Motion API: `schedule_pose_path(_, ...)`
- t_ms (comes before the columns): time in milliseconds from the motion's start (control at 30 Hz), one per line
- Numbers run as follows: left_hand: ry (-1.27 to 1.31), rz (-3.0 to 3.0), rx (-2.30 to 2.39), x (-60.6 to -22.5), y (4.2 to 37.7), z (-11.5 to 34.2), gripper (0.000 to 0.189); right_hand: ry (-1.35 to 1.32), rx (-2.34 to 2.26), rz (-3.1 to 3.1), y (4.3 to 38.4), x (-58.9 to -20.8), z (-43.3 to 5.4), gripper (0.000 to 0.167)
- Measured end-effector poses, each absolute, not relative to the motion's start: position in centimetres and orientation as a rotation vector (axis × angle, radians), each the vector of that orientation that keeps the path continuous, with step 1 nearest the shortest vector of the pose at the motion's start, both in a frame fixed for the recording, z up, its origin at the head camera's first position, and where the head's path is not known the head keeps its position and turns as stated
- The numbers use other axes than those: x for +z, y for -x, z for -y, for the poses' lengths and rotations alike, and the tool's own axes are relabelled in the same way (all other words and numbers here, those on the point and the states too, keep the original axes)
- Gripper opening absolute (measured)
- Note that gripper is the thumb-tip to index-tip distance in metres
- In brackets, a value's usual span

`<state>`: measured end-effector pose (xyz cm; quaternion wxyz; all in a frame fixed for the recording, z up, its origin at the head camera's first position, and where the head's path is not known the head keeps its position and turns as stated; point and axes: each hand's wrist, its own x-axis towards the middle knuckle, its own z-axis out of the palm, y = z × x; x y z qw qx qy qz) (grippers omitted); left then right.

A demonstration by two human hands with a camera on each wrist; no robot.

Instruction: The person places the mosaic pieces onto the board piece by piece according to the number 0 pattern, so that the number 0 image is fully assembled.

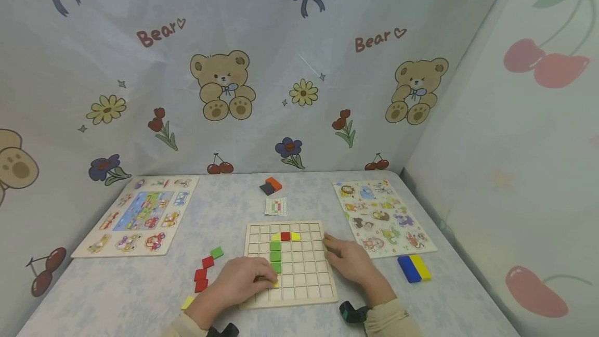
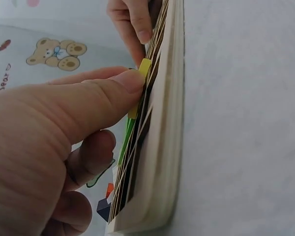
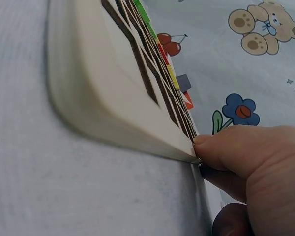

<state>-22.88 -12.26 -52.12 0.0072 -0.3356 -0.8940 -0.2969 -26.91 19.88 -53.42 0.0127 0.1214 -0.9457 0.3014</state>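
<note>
My left hand point(image 1: 248, 280) pinches a small yellow tile point(image 2: 145, 66) between thumb and forefinger, low on the left of a wooden grid board point(image 1: 309, 280). This tile sits just below a column of three green tiles point(image 1: 275, 257) on the board. Above the column, a red square tile point(image 1: 285, 236) lies between two yellow pieces point(image 1: 295, 236). Gripping the board's right edge, my right hand point(image 1: 353, 261) has its thumb on top, as the right wrist view shows. The other fingers are partly hidden there.
Loose red tiles point(image 1: 201, 274), a green tile point(image 1: 217, 252) and a yellow one point(image 1: 187, 303) lie left. Behind the board are a pattern card point(image 1: 276, 206) and black and orange pieces point(image 1: 273, 184). Picture puzzles point(image 1: 107, 246) point(image 1: 348, 207) flank it; blue and yellow blocks point(image 1: 409, 269) lie right.
</note>
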Motion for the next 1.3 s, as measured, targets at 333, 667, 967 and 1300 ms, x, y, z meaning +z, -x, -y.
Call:
schedule_pose_path(333, 1.046, 2.8, -0.868, -52.1, 22.9, 12.2, 0.012, -0.4, 0.957, 2.953, 26.9, -53.6, -19.8, 0.043)
schedule_pose_path(667, 0.977, 2.834, -0.855, -52.0, 23.0, 11.5, 0.008, -0.407, 0.938, 2.963, 27.2, -53.3, -19.9, 0.043)
schedule_pose_path(967, 0.029, 2.917, -0.912, -49.0, 24.2, 16.7, 0.028, -0.399, 0.926, 2.964, 27.0, -53.2, -19.8, 0.043)
schedule_pose_path(1300, -0.16, 3.111, -0.713, -49.3, 24.8, 20.7, 0.04, -0.382, 0.951, 2.961, 26.9, -53.1, -19.8, 0.043)
